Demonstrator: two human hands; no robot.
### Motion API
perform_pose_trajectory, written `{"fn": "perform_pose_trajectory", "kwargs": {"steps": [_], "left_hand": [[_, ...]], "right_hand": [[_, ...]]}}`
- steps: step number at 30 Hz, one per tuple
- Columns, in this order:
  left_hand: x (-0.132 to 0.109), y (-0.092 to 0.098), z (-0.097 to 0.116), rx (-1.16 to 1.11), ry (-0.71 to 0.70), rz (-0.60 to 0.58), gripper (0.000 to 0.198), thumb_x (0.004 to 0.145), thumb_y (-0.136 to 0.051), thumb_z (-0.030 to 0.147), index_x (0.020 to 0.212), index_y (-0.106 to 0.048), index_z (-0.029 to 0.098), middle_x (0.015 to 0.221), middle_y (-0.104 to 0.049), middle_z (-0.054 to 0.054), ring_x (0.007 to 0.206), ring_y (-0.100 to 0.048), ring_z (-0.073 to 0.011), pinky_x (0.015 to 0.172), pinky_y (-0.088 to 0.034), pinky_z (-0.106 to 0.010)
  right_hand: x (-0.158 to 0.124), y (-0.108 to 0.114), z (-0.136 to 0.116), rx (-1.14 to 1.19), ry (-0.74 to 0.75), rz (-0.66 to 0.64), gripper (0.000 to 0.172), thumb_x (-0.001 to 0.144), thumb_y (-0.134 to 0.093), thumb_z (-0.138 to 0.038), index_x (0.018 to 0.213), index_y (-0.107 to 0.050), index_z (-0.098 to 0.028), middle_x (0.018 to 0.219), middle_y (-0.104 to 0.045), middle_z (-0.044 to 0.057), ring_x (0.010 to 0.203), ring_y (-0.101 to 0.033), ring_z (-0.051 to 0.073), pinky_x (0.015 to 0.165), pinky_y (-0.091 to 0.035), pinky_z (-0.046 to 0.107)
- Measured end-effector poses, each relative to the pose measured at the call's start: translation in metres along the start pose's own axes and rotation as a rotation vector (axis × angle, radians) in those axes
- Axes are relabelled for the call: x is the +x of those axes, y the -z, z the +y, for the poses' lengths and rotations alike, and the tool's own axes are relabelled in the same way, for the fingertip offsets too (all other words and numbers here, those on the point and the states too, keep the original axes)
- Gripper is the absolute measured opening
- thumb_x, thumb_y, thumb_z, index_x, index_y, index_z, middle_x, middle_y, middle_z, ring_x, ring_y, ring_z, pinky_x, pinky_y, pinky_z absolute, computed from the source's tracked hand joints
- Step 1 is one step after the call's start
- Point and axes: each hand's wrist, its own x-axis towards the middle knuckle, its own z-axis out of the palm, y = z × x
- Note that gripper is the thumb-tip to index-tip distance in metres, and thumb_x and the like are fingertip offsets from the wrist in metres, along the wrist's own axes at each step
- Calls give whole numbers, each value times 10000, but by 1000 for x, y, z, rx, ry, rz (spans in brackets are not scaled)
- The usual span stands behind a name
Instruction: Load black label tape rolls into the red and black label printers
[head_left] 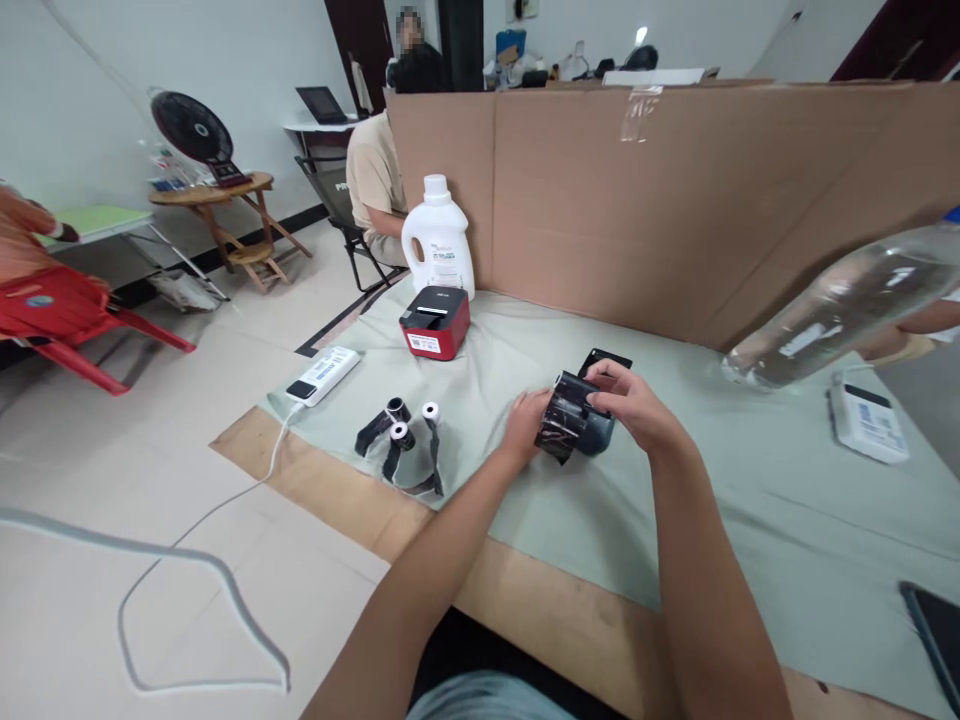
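Head view: a glossy dark roll [561, 428] is gripped at its near end by the left hand [525, 425], while the right hand [636, 405] is curled over a small dark device [601, 438], fingertips pressed on the roll's top. The device's lid [609, 360] is seen raised behind the fingers. Both are held just above the grey cloth of the bench [750, 520], to the right of and nearer than the red label printer [435, 322].

A white sticker with a barcode is carried on the red printer's front — its print is too small to be read. Just behind the printer a white jug [439, 238] is stood, its label equally illegible. To the printer's left a white power strip [324, 374] is laid; nearer than the printer, three small spools [406, 440] with black ribbon are grouped. Far to its right a clear bottle [840, 312] is seen tilted — label blurred.
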Motion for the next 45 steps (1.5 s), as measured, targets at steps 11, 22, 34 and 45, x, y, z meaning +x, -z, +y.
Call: {"fn": "perform_pose_trajectory", "kwargs": {"steps": [11,22,34,45], "left_hand": [[-4,-5,11,10,-151,230,418,948,-613,323,1357,-619,236,1278,-717,-59,1172,-646,-213,1066,-461,-387],[-2,-9,8,-30,-194,181,337,959,-601,289,1285,-683,258,1295,-701,-53,1184,-636,-205,1045,-487,-375],[0,-7,5,-82,-199,56,510,851,-422,43,1188,-745,248,1352,-662,-45,1241,-580,-208,1104,-455,-401],[1,-8,4,-111,-202,104,432,886,-417,52,1011,-781,248,1234,-697,-49,1160,-620,-178,1041,-486,-358]], "right_hand": [[7,37,45,-559,-72,250,322,670,-608,-169,989,-644,-193,1042,-733,78,927,-676,224,864,-503,353],[13,23,55,-948,-143,307,320,753,-608,-83,1051,-715,-130,1116,-666,145,1046,-651,263,976,-484,356],[26,35,63,-867,143,635,410,902,-506,-298,1266,-563,-119,1259,-582,205,1112,-553,310,1030,-419,494],[8,29,44,-933,-145,230,108,795,-612,-122,857,-674,-185,938,-550,53,844,-577,179,851,-468,304]]}}
